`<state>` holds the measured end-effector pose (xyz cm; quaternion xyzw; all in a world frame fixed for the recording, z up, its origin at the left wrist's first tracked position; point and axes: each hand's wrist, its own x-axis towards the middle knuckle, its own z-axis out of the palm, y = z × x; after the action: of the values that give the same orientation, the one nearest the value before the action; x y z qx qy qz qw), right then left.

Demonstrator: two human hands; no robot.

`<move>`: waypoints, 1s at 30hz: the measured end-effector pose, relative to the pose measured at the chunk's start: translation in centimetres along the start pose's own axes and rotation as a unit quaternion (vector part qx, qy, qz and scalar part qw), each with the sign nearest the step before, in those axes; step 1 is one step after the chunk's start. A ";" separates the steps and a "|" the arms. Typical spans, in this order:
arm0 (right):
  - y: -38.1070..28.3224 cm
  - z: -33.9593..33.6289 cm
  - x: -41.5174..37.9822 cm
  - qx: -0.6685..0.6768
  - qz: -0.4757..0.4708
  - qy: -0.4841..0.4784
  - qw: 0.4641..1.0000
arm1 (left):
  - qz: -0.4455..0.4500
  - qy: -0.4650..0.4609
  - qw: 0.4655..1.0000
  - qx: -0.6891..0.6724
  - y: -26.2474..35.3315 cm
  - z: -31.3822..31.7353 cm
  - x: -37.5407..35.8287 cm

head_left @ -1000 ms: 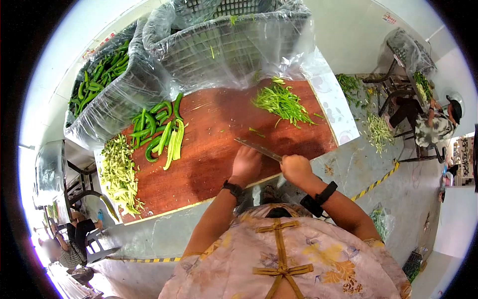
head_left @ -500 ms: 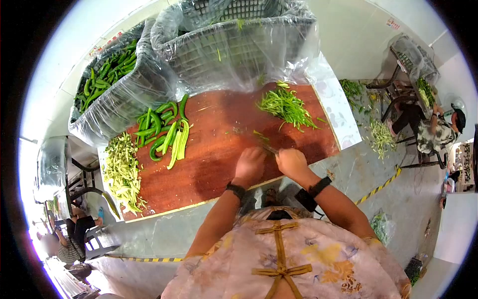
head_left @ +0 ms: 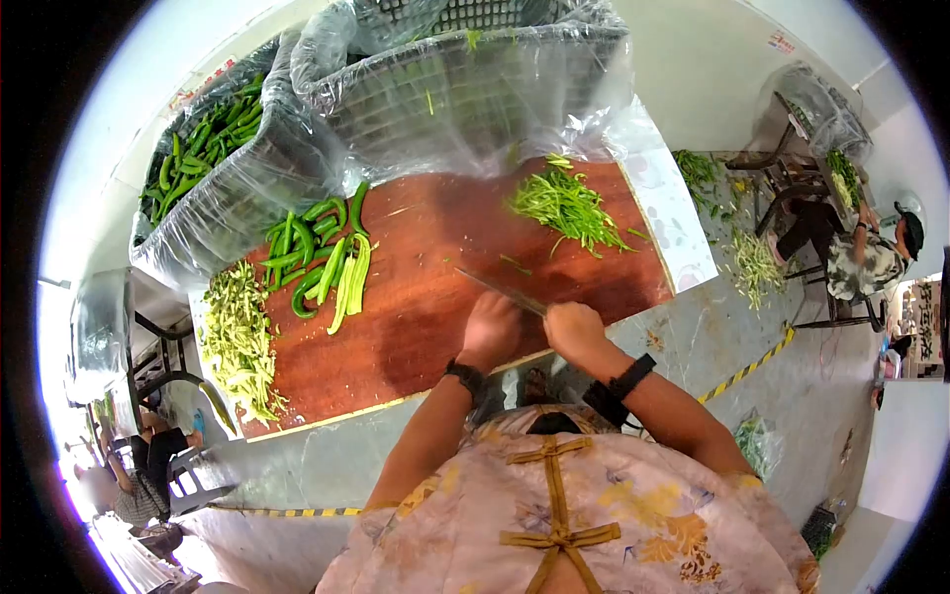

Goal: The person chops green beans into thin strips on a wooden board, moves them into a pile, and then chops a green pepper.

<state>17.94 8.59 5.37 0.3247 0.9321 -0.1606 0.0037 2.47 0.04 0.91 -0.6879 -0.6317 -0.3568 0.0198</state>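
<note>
My right hand [head_left: 576, 330] is wrapped round the handle of a knife [head_left: 505, 289], whose blade points up and left over the reddish-brown board [head_left: 416, 297]. My left hand [head_left: 491, 329] sits close beside the blade with its fingers curled in; whatever they hold is hidden. A small green shred [head_left: 515, 264] lies just beyond the knife. Farther right is a heap of thin green pepper strips [head_left: 569, 206]. At the board's left are whole green peppers [head_left: 309, 233], some split peppers [head_left: 348, 282] and a pile of pale chopped pieces [head_left: 240, 346].
Behind the board stand a plastic-lined crate [head_left: 465, 104] and another lined crate [head_left: 267, 163] with green peppers [head_left: 203, 148]. On the right, a seated person [head_left: 859, 259] works near scraps on the floor [head_left: 757, 272]. Another person [head_left: 143, 485] sits at lower left. Yellow-black tape [head_left: 747, 368] marks the floor.
The knife blade, hard to see before, now shows plainly, slanting up and left. My left hand has shifted slightly left and down, and the right hand slightly down. The view has tilted a little.
</note>
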 end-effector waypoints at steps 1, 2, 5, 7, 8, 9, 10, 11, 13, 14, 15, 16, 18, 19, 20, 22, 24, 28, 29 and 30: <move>-0.3 0.1 0.9 0.002 -0.011 0.011 1.000 | 0.005 -0.005 1.000 0.005 0.1 -0.2 0.2; -0.6 0.1 1.8 0.003 -0.013 0.011 1.000 | 0.010 -0.009 1.000 0.010 0.2 -0.4 0.4; -0.4 1.0 4.5 0.008 -0.001 0.054 0.999 | -0.016 -0.020 0.999 -0.021 -0.1 -0.1 0.1; -0.1 0.6 4.4 0.009 -0.001 0.053 0.999 | -0.013 -0.016 1.000 -0.014 -0.2 0.1 0.0; 0.1 0.3 4.2 0.009 -0.001 0.052 0.999 | -0.011 -0.012 1.000 -0.008 -0.3 0.2 0.0; 0.1 -0.3 3.6 0.007 -0.003 0.051 0.999 | -0.012 -0.009 1.000 -0.008 -0.2 0.1 0.2; -0.1 -0.9 2.3 0.009 0.005 0.042 0.999 | -0.002 0.009 1.000 -0.001 0.0 -0.1 0.3; -0.2 -1.2 1.0 0.012 0.016 0.033 0.999 | 0.009 0.026 1.000 0.005 0.2 -0.2 0.2; 0.1 -1.3 -1.0 0.010 0.015 0.017 1.000 | 0.005 0.013 1.000 0.009 0.3 -0.4 0.2; 0.2 -1.4 -1.6 0.008 0.013 0.004 1.000 | 0.003 0.002 1.000 0.015 0.3 -0.5 0.3; 0.1 -1.7 -1.8 0.006 0.026 -0.019 0.999 | 0.005 0.001 1.000 0.013 0.3 -0.3 0.3; 0.2 -1.7 -2.0 0.006 0.028 -0.017 0.999 | 0.011 0.014 1.000 0.007 0.3 -0.2 0.4; 0.4 -1.7 -2.2 0.009 0.033 -0.024 0.999 | 0.019 0.025 0.999 0.000 0.2 -0.1 0.6; 0.4 -1.6 -2.2 0.010 0.033 -0.023 0.999 | 0.021 0.033 0.999 -0.003 0.2 -0.1 0.6; 0.5 -1.4 -2.1 0.008 0.040 -0.031 0.999 | 0.022 0.041 0.999 -0.007 0.1 -0.1 0.6; 0.4 -1.3 -1.8 0.007 0.044 -0.042 0.998 | 0.015 0.035 0.999 -0.009 0.0 0.0 0.4; 0.3 -1.1 -1.2 0.025 0.041 -0.038 0.998 | 0.005 0.028 1.000 -0.012 -0.1 -0.2 0.1; -0.6 0.3 1.7 0.018 0.027 -0.018 0.999 | -0.004 -0.020 1.000 -0.020 0.2 -0.6 0.2; -0.7 0.8 2.7 0.021 0.006 0.023 0.999 | -0.004 -0.012 1.000 -0.018 0.3 -0.6 0.4; -1.1 0.9 3.4 0.025 -0.014 0.064 0.997 | -0.003 -0.013 1.000 -0.015 0.1 -0.4 0.2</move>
<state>14.52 9.56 4.47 0.3209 0.9306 -0.1631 -0.0669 2.37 0.01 1.30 -0.6909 -0.6284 -0.3576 0.0002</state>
